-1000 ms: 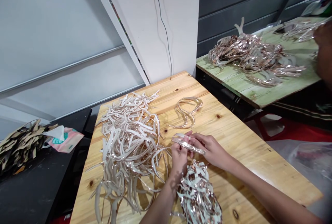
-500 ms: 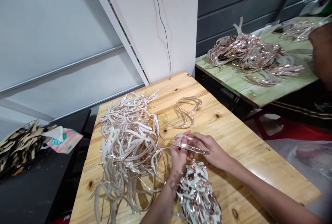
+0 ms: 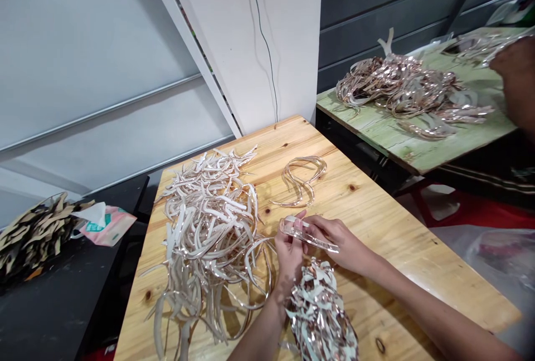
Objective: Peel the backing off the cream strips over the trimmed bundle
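Observation:
Between my two hands is a curved strip (image 3: pixel 311 238), shiny pinkish gold on one side and white on the other. My left hand (image 3: pixel 290 252) is closed around its looped left end. Fingers of my right hand (image 3: pixel 334 235) close on it from the right, their tips partly hidden behind the strip. To the left lies a large tangled heap of similar white-backed strips (image 3: pixel 211 219). A few thin curved strips (image 3: pixel 298 183) rest in an S shape beyond my hands. Just below my hands sits a bunch of crinkled metallic and pale-green pieces (image 3: pixel 321 313).
The wooden table (image 3: pixel 388 222) holds all this. On a black table (image 3: pixel 37 316) at left are dark and tan scraps (image 3: pixel 37 233) and a pink tissue pack (image 3: pixel 107 226). At right, a greenish table (image 3: pixel 409 155) bears more shiny strips (image 3: pixel 401 85), near another person's arm (image 3: pixel 516 79).
The held strip has tilted slightly, and its shiny face catches more light. Both hands stay almost in place. The other person's arm has shifted a little to the left.

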The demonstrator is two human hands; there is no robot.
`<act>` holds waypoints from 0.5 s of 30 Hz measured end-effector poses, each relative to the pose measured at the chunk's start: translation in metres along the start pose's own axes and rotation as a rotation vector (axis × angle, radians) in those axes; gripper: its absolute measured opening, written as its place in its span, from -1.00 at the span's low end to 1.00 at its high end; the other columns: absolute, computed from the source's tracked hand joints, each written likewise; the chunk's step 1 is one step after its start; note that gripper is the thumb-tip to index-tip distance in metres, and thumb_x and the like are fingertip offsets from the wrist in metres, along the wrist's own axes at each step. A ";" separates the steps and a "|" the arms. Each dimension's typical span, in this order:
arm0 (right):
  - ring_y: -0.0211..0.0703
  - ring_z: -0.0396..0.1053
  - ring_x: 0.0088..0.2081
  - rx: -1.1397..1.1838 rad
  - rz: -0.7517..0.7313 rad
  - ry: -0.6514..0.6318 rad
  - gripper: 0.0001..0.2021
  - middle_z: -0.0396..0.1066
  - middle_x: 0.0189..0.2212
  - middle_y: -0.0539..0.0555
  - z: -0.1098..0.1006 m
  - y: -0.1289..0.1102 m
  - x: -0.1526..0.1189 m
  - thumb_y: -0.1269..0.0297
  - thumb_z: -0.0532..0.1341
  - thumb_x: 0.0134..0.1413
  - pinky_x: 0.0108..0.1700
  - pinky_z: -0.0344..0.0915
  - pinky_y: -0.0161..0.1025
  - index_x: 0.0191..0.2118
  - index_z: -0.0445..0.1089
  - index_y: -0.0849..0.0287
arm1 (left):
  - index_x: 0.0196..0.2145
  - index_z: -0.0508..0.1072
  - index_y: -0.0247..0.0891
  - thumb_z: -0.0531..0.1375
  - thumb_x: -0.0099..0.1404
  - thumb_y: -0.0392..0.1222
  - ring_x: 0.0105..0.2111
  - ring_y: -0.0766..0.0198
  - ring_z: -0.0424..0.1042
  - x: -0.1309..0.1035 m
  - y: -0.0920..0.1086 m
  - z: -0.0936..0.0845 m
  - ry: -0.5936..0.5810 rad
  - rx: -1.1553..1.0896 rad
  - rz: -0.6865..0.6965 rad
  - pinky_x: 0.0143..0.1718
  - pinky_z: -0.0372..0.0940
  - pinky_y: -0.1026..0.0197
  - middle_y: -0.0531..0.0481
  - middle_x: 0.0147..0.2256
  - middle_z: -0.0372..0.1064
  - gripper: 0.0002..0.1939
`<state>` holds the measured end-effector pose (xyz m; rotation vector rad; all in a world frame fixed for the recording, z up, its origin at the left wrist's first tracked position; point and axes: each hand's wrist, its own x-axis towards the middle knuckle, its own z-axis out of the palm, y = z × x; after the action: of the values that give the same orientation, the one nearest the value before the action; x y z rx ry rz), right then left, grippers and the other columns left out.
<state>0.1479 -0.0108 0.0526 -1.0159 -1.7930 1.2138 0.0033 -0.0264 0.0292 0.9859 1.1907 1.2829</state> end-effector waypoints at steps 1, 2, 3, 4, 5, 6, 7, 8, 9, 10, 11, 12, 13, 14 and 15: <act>-0.10 0.49 -0.33 0.023 0.011 0.025 -0.80 0.57 -0.29 0.11 0.002 0.001 0.000 0.26 0.10 0.37 -0.24 0.32 -0.21 -0.07 0.44 0.15 | -0.01 0.58 -0.30 0.21 0.37 0.10 -0.58 0.36 0.24 0.000 0.000 -0.001 0.016 0.030 0.035 -0.60 0.19 0.32 0.00 -0.48 0.34 -0.56; -0.09 0.50 -0.30 0.062 0.025 0.051 -0.82 0.57 -0.25 0.13 0.004 0.003 0.000 0.25 0.11 0.36 -0.23 0.33 -0.21 -0.07 0.43 0.15 | -0.03 0.59 -0.28 0.21 0.37 0.08 -0.50 0.29 0.33 -0.001 -0.001 -0.001 0.025 0.063 0.081 -0.52 0.29 0.28 -0.07 -0.40 0.39 -0.59; -0.08 0.50 -0.28 0.113 0.044 0.082 -0.83 0.57 -0.23 0.13 0.007 0.004 0.000 0.23 0.14 0.35 -0.22 0.34 -0.21 -0.07 0.40 0.14 | -0.06 0.60 -0.26 0.21 0.37 0.07 -0.39 0.22 0.41 -0.001 -0.002 -0.002 0.031 0.093 0.133 -0.40 0.37 0.22 -0.12 -0.31 0.42 -0.61; -0.09 0.50 -0.28 0.166 0.065 0.111 -0.84 0.56 -0.22 0.12 0.009 0.006 0.001 0.22 0.16 0.33 -0.23 0.35 -0.22 -0.05 0.36 0.13 | -0.07 0.61 -0.25 0.21 0.38 0.04 -0.28 0.15 0.45 -0.001 -0.003 -0.003 0.031 0.123 0.182 -0.27 0.41 0.17 -0.16 -0.24 0.42 -0.64; -0.10 0.50 -0.30 0.211 0.088 0.136 -0.83 0.56 -0.24 0.11 0.010 0.008 0.001 0.21 0.17 0.32 -0.26 0.35 -0.23 -0.04 0.31 0.12 | -0.07 0.61 -0.24 0.20 0.39 0.02 -0.19 0.11 0.46 -0.001 -0.004 -0.004 0.029 0.154 0.219 -0.17 0.41 0.14 -0.17 -0.20 0.41 -0.67; -0.13 0.49 -0.33 0.237 0.111 0.158 -0.81 0.55 -0.28 0.08 0.011 0.010 0.001 0.20 0.18 0.31 -0.29 0.35 -0.24 -0.03 0.28 0.11 | -0.07 0.62 -0.22 0.19 0.40 -0.01 -0.15 0.10 0.45 -0.001 -0.005 -0.005 0.026 0.188 0.243 -0.13 0.40 0.13 -0.16 -0.18 0.39 -0.68; -0.14 0.48 -0.37 0.240 0.131 0.175 -0.81 0.54 -0.32 0.06 0.012 0.012 0.001 0.18 0.17 0.32 -0.32 0.34 -0.26 -0.03 0.27 0.11 | -0.08 0.62 -0.22 0.18 0.42 -0.03 -0.16 0.11 0.44 -0.001 -0.006 -0.005 0.023 0.223 0.259 -0.12 0.38 0.14 -0.14 -0.20 0.37 -0.69; -0.15 0.48 -0.39 0.226 0.144 0.188 -0.81 0.54 -0.34 0.06 0.011 0.012 0.002 0.16 0.15 0.33 -0.33 0.34 -0.26 -0.05 0.28 0.11 | -0.09 0.63 -0.22 0.17 0.43 -0.04 -0.18 0.13 0.44 -0.001 -0.007 -0.005 0.019 0.252 0.268 -0.14 0.37 0.16 -0.11 -0.23 0.35 -0.70; -0.14 0.48 -0.38 0.203 0.152 0.189 -0.81 0.54 -0.34 0.07 0.010 0.012 0.002 0.14 0.14 0.34 -0.33 0.34 -0.25 -0.07 0.32 0.13 | -0.10 0.63 -0.21 0.16 0.43 -0.05 -0.22 0.16 0.43 -0.001 -0.007 -0.006 0.013 0.267 0.272 -0.17 0.35 0.18 -0.09 -0.27 0.33 -0.70; -0.12 0.49 -0.36 0.177 0.158 0.184 -0.78 0.54 -0.33 0.10 0.009 0.011 0.002 0.12 0.13 0.35 -0.31 0.35 -0.24 -0.10 0.37 0.15 | -0.09 0.64 -0.21 0.15 0.44 -0.05 -0.24 0.17 0.42 -0.001 -0.008 -0.006 0.001 0.273 0.276 -0.18 0.34 0.19 -0.07 -0.29 0.32 -0.70; -0.10 0.50 -0.34 0.153 0.164 0.176 -0.75 0.55 -0.32 0.12 0.007 0.011 0.003 0.10 0.12 0.35 -0.30 0.35 -0.23 -0.14 0.42 0.16 | -0.08 0.63 -0.20 0.15 0.44 -0.06 -0.25 0.19 0.40 0.000 -0.009 -0.005 -0.009 0.268 0.279 -0.19 0.33 0.19 -0.06 -0.30 0.32 -0.70; -0.08 0.50 -0.32 0.136 0.171 0.170 -0.72 0.56 -0.31 0.13 0.006 0.010 0.003 0.08 0.13 0.35 -0.29 0.36 -0.23 -0.16 0.46 0.17 | -0.05 0.63 -0.19 0.14 0.45 -0.07 -0.26 0.20 0.39 0.000 -0.009 -0.005 -0.019 0.260 0.280 -0.19 0.33 0.19 -0.05 -0.31 0.32 -0.70; -0.07 0.51 -0.31 0.121 0.178 0.174 -0.70 0.56 -0.31 0.14 0.005 0.009 0.003 0.06 0.14 0.34 -0.29 0.36 -0.22 -0.17 0.49 0.17 | -0.03 0.62 -0.18 0.14 0.45 -0.07 -0.25 0.20 0.39 0.000 -0.009 -0.005 -0.025 0.254 0.280 -0.18 0.32 0.19 -0.05 -0.31 0.32 -0.70; -0.06 0.51 -0.32 0.102 0.191 0.187 -0.69 0.57 -0.31 0.14 0.006 0.009 0.003 0.06 0.15 0.33 -0.30 0.35 -0.22 -0.17 0.50 0.18 | -0.01 0.61 -0.17 0.14 0.46 -0.08 -0.25 0.20 0.39 0.000 -0.009 -0.005 -0.030 0.256 0.279 -0.18 0.32 0.19 -0.05 -0.31 0.32 -0.69; -0.05 0.51 -0.34 0.074 0.206 0.207 -0.70 0.57 -0.32 0.14 0.006 0.010 0.003 0.06 0.16 0.32 -0.31 0.34 -0.22 -0.17 0.51 0.17 | -0.01 0.61 -0.17 0.14 0.45 -0.07 -0.25 0.19 0.39 0.000 -0.009 -0.005 -0.033 0.265 0.276 -0.18 0.32 0.19 -0.05 -0.31 0.32 -0.69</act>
<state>0.1431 -0.0083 0.0418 -1.2586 -1.5026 1.2385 -0.0001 -0.0274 0.0199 1.3994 1.2521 1.3367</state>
